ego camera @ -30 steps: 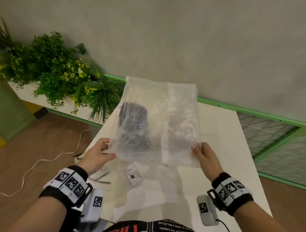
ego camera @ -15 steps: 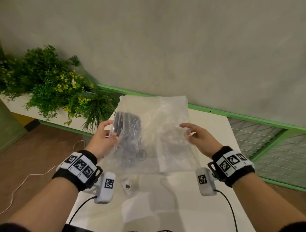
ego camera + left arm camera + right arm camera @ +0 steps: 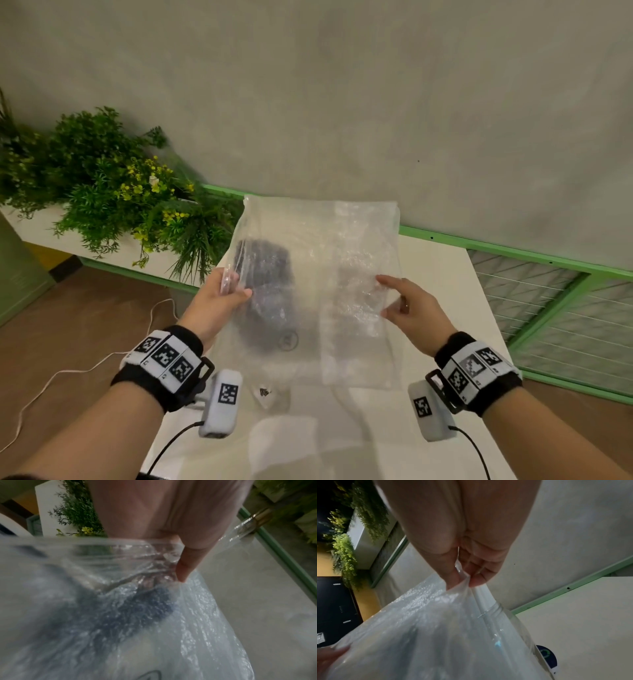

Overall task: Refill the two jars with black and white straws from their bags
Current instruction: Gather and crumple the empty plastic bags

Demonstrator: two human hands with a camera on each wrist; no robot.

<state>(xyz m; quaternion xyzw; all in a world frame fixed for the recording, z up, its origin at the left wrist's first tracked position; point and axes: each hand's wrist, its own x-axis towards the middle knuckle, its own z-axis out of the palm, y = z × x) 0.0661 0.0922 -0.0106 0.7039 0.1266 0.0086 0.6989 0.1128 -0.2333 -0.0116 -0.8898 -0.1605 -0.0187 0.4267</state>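
A clear plastic bag [image 3: 318, 274] hangs above the white table [image 3: 442, 274], held between both hands. A dark bundle [image 3: 263, 274], apparently black straws, shows through its left half; a paler strip [image 3: 356, 308] fills the right half. My left hand [image 3: 227, 291] pinches the bag's left edge beside the dark bundle [image 3: 137, 609], thumb [image 3: 186, 566] on top of the plastic. My right hand [image 3: 394, 299] pinches the right side of the bag [image 3: 436, 622] between thumb and fingers [image 3: 476, 580]. A clear jar neck [image 3: 498, 608] shows just beyond the bag.
Green plants [image 3: 102, 192] in a white planter stand at the left, past the table's edge. A green rail with wire mesh [image 3: 548, 291] runs along the right. A white cable [image 3: 68, 373] lies on the brown floor. A small tag [image 3: 263, 392] lies on the table under the bag.
Both hands have moved from the bag's lower corners up to the middle of its side edges. The bag has stayed lifted between them and now sits lower against the wall.
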